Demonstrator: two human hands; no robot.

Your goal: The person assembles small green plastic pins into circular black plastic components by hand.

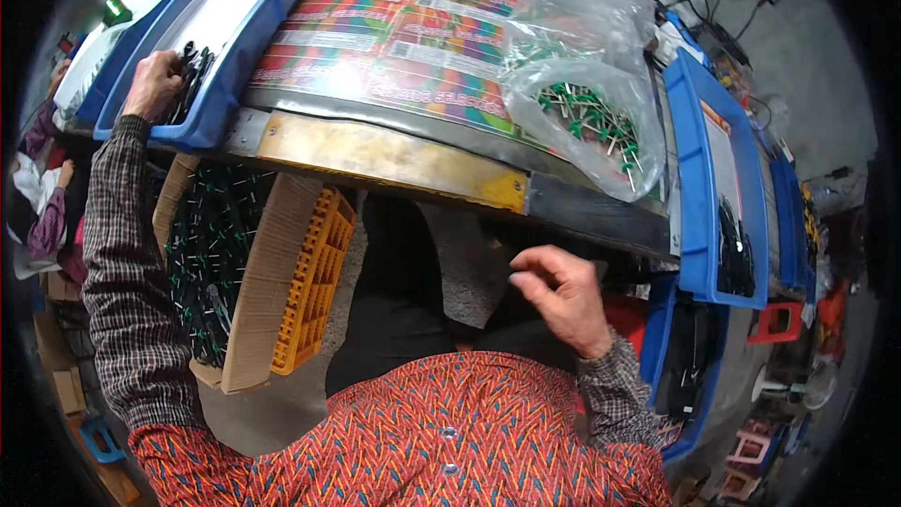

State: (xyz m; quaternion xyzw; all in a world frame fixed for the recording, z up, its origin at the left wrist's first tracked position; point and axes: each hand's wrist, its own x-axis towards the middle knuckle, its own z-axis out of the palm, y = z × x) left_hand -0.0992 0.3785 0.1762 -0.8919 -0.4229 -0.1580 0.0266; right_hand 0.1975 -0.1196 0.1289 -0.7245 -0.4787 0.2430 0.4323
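At the left, my left hand (pixel 155 86) reaches into a long blue tray (pixel 208 117). Its fingers are curled against a bunch of slim black pieces (pixel 193 80), gripping among them; the fingertips are partly hidden. White sheets line the tray behind the pieces. My right hand (pixel 566 299) hovers over my lap, below the table edge. Its fingers are loosely bent, thumb and forefinger apart, and nothing shows between them. On the table, nearest to the right hand, a clear plastic bag (pixel 648 99) lies open, holding many small green-headed pieces with pale metal pins (pixel 601 122).
A printed, colourful sheet (pixel 394 28) covers the table, whose metal front edge (pixel 394 155) is worn. Below left stand a cardboard box (pixel 267 291) of black and green pieces and an orange crate (pixel 310 291). Another blue tray (pixel 694 169) with black pieces is at the right.
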